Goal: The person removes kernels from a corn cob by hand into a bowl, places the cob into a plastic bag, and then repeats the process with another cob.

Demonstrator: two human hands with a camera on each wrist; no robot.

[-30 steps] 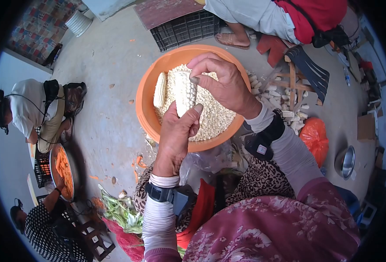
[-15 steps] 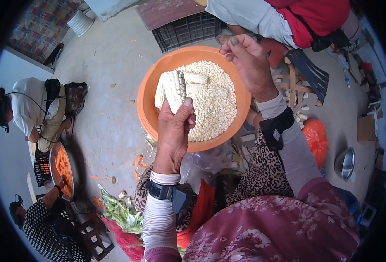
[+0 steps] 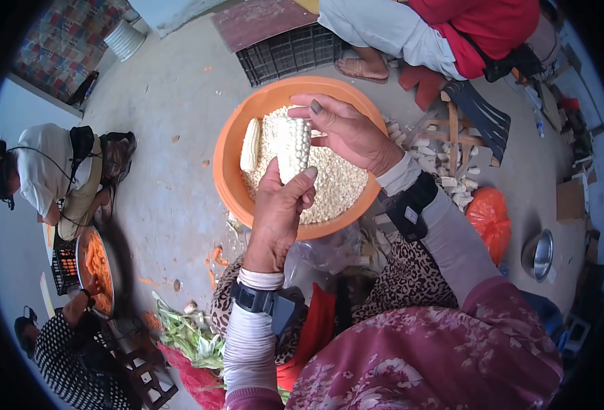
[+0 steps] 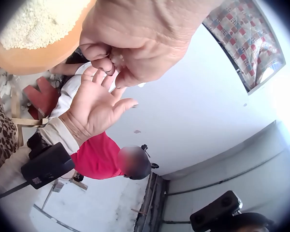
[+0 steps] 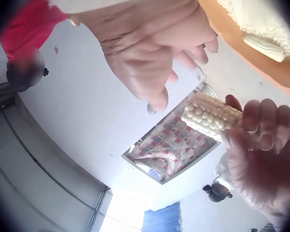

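My left hand [image 3: 279,219] grips a pale corn cob [image 3: 293,154] near its lower end, thumb along its side, above an orange basin [image 3: 227,181]. Rows of kernels still on the cob show in the right wrist view, where the cob [image 5: 210,116] points away from the left hand [image 5: 266,150]. My right hand [image 3: 353,133] is beside the cob's upper end with its fingers extended, holding nothing. Loose kernels [image 3: 336,184] fill much of the basin. Another cob [image 3: 250,145] lies on them at the left, while others there are hidden behind my hands.
Stripped cobs [image 3: 425,147] lie on the floor right of the basin, near a wooden stool frame [image 3: 456,137] and an orange plastic bag [image 3: 488,222]. A black crate [image 3: 292,55] and a seated person in red stand beyond. Husks [image 3: 186,335] lie at lower left.
Half a second ago my right hand was raised to the far right; it has come back beside the cob's top. The left hand has swung the cob rightward from its leftward tilt.
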